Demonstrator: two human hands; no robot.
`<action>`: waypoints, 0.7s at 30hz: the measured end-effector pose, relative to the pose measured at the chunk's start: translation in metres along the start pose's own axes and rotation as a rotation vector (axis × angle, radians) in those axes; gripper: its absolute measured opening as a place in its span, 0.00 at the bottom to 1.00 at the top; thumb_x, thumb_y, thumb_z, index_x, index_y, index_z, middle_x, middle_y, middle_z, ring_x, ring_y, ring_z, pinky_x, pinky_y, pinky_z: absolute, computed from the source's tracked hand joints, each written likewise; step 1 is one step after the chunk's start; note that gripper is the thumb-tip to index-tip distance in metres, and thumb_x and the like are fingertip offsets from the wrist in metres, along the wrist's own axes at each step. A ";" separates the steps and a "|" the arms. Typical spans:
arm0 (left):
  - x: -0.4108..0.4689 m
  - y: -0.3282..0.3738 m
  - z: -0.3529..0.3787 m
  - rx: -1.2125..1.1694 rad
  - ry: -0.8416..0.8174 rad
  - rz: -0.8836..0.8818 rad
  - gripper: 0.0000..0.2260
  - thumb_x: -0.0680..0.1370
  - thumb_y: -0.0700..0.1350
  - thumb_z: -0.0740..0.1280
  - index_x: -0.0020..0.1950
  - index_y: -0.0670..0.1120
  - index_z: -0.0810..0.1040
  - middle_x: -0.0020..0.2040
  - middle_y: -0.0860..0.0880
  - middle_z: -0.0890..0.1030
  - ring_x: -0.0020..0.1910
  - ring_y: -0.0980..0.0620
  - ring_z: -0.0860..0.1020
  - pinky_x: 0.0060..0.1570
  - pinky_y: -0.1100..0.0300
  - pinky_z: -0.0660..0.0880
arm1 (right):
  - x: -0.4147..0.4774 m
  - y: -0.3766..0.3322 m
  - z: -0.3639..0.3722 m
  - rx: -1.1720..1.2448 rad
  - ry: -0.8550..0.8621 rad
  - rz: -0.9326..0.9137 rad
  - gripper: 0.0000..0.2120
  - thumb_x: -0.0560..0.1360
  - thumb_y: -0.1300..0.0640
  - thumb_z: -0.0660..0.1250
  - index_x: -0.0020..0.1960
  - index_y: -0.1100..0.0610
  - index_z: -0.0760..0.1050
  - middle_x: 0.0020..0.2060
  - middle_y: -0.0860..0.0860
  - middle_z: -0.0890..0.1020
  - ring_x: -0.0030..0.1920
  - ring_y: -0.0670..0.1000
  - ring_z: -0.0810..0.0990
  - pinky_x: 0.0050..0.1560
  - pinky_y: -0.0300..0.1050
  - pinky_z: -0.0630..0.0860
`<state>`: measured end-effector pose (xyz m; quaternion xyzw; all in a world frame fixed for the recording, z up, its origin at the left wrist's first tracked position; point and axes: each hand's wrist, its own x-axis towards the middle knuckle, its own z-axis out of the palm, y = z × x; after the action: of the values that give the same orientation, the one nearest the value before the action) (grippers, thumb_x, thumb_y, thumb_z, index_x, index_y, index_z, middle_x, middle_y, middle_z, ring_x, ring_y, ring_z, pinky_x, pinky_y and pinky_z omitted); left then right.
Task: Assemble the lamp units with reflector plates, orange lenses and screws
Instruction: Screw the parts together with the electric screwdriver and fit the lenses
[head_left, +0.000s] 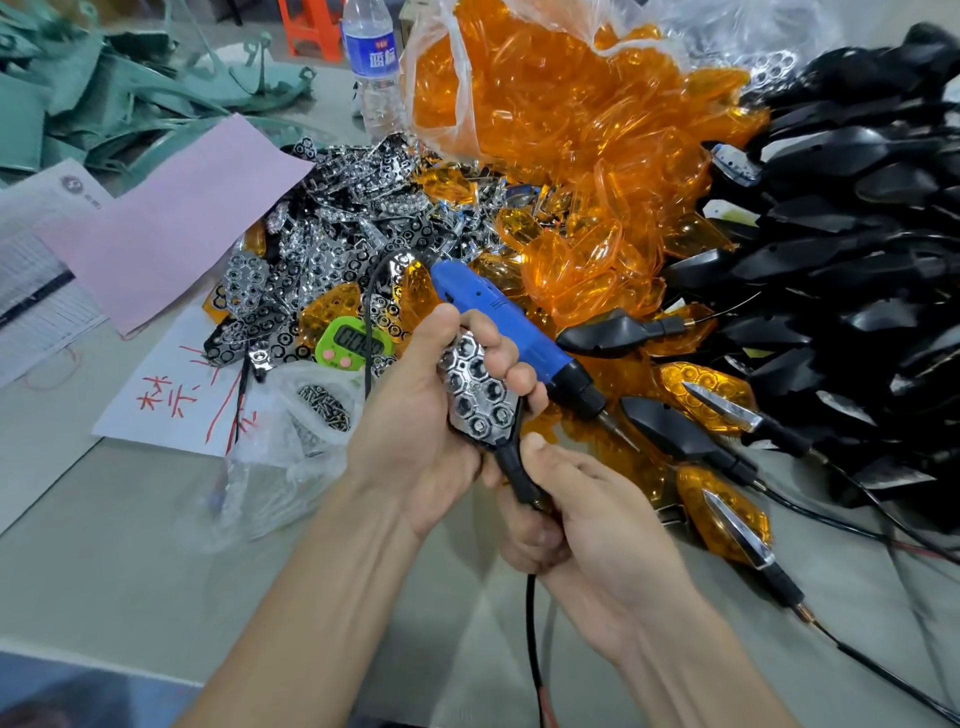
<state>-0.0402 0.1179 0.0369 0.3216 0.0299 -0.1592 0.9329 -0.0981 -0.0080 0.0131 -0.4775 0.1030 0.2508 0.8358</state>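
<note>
My left hand (415, 421) grips a black lamp unit (480, 402) with a chrome reflector plate seated in its face. My right hand (582, 525) grips the unit's black stem (517, 473), thumb on top, with its cable hanging down. A blue electric screwdriver (498, 322) lies on the pile just behind my left fingers. Loose reflector plates (332, 249) are heaped at centre, orange lenses (582, 156) spill from a clear bag behind, and screws (324, 405) sit in a small plastic bag on the left.
Black lamp housings (841, 260) pile up at the right. Several finished lamps with orange lenses (722, 514) lie at the right front with trailing wires. A green timer (350, 345), a water bottle (371, 67), pink paper (176, 223) and teal parts (104, 93) fill the left and back.
</note>
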 end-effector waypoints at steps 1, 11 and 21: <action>0.000 0.000 0.002 0.022 0.017 0.025 0.16 0.81 0.53 0.60 0.38 0.46 0.77 0.32 0.50 0.73 0.32 0.52 0.75 0.39 0.56 0.80 | 0.000 0.000 0.001 0.010 0.001 0.006 0.19 0.77 0.49 0.64 0.51 0.67 0.74 0.27 0.52 0.59 0.25 0.47 0.55 0.32 0.47 0.48; 0.003 0.001 0.010 0.250 0.180 0.169 0.24 0.85 0.57 0.58 0.38 0.46 0.82 0.34 0.47 0.77 0.32 0.49 0.79 0.35 0.54 0.80 | 0.004 0.000 0.006 0.031 0.005 0.021 0.15 0.83 0.48 0.60 0.53 0.61 0.75 0.27 0.51 0.59 0.26 0.48 0.54 0.30 0.44 0.51; -0.010 -0.011 0.007 0.585 0.189 0.397 0.07 0.85 0.45 0.62 0.51 0.43 0.75 0.40 0.38 0.79 0.33 0.47 0.81 0.26 0.64 0.74 | 0.005 -0.001 0.006 0.081 -0.030 0.015 0.17 0.79 0.46 0.63 0.37 0.54 0.79 0.26 0.50 0.59 0.26 0.48 0.53 0.28 0.44 0.51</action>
<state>-0.0530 0.1080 0.0380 0.5875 0.0062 0.0533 0.8074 -0.0935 -0.0015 0.0150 -0.4388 0.1039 0.2597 0.8539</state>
